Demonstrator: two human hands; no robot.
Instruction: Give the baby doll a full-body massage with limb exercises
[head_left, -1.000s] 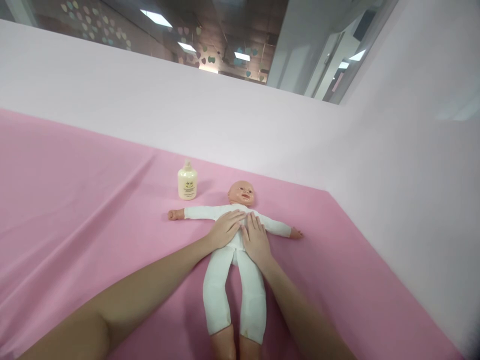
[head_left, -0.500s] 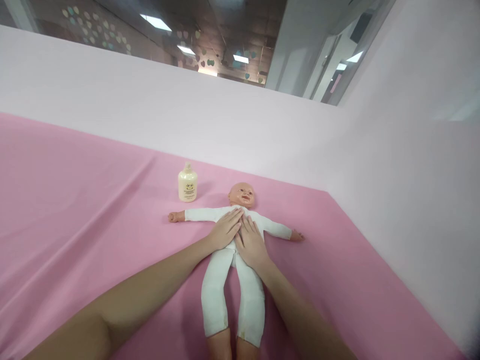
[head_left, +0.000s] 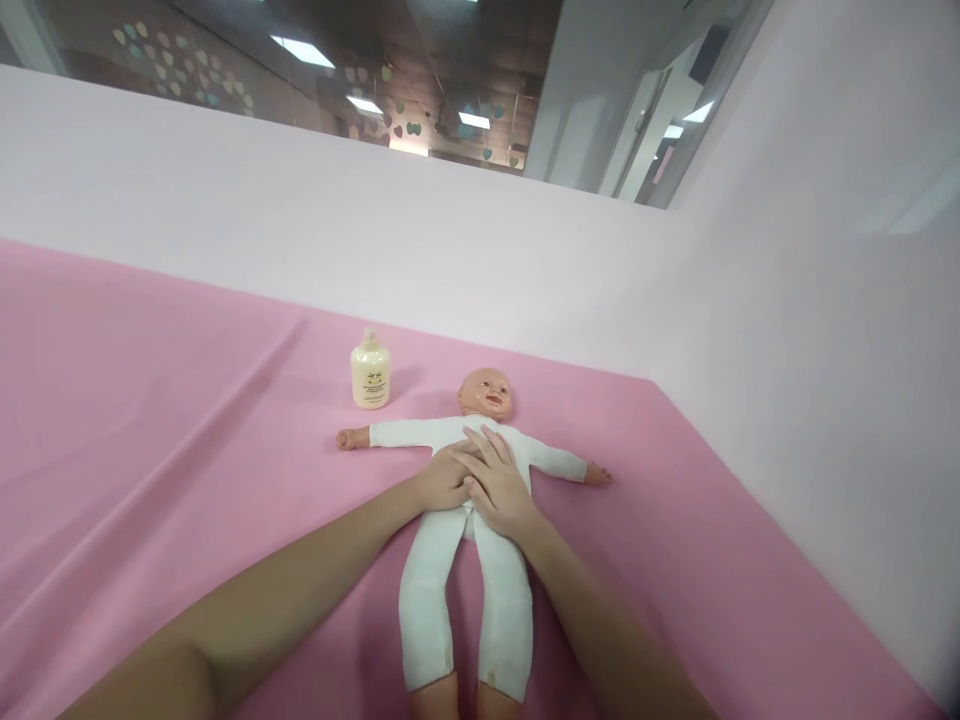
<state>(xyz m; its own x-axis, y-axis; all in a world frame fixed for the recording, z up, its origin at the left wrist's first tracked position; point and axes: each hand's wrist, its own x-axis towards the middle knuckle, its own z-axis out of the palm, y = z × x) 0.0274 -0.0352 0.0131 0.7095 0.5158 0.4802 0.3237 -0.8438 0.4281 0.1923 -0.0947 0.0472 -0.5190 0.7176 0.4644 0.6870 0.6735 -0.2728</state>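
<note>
A baby doll (head_left: 504, 590) with a white cloth body lies on its back, arms spread to both sides and legs toward me. My left hand (head_left: 444, 480) rests flat on the doll's belly, its fingers partly covered by my right hand. Over them lies my right hand (head_left: 501, 488), fingers stretched out and somewhat spread, also on the doll's torso. Neither hand grips anything. Past the doll's outstretched arm on the left stands a cream-coloured bottle (head_left: 370, 375) with a pump-like top and small dark print.
A pink cloth (head_left: 187, 400) with a few folds covers the surface under the doll. White walls (head_left: 360, 230) rise behind it and on the right. Above the back wall is a window (head_left: 450, 80) with ceiling lights and heart-shaped decorations showing.
My right hand's fingers have moved left over my left hand's fingers; before, the hands lay side by side. Both have slid slightly down the doll's torso. The camera view shifted a little.
</note>
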